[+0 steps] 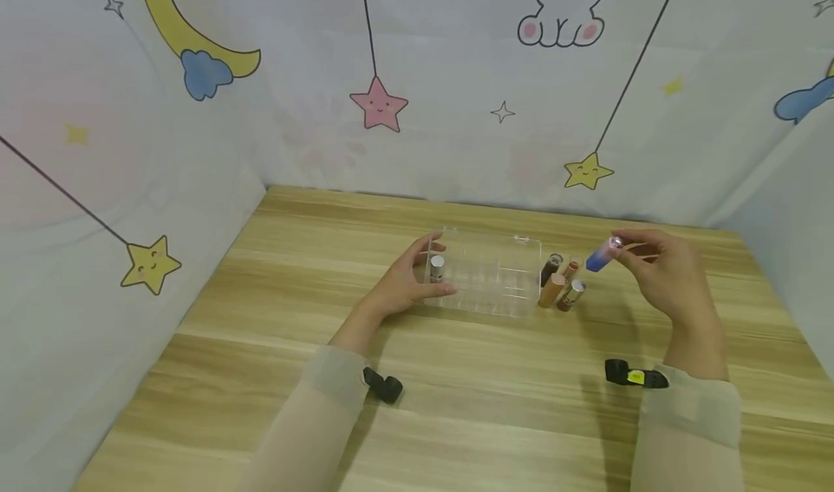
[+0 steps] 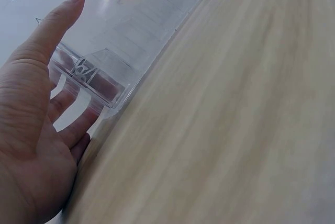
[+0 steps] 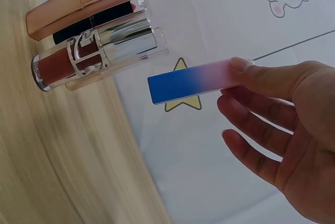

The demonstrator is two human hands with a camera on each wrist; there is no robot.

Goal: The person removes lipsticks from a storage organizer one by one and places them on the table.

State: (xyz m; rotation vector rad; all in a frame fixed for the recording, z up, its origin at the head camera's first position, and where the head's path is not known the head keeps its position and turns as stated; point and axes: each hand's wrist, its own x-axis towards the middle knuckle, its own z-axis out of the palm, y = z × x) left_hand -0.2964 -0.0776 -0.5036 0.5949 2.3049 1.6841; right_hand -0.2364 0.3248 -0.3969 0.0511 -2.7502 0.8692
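A clear plastic divided box [image 1: 485,278] stands on the table, and my left hand [image 1: 407,278] grips its left end, thumb along the front side and fingers round the back. Inside that end is a silver-capped lipstick tube [image 1: 436,266]. My right hand [image 1: 667,271] pinches the top of a square lipstick tube [image 3: 191,81], blue fading to pink, held tilted above the table. Just left of it several other lipstick tubes stand upright by the box's right end, among them a copper-coloured one [image 3: 86,4] and a clear one with dark red inside [image 3: 57,69].
The wood-grain table [image 1: 482,412] runs back to a white cloth backdrop [image 1: 449,152] printed with stars, a moon and a bear. More cloth hangs at both sides. A small black camera [image 1: 383,386] is strapped on the left wrist, another camera [image 1: 635,375] on the right.
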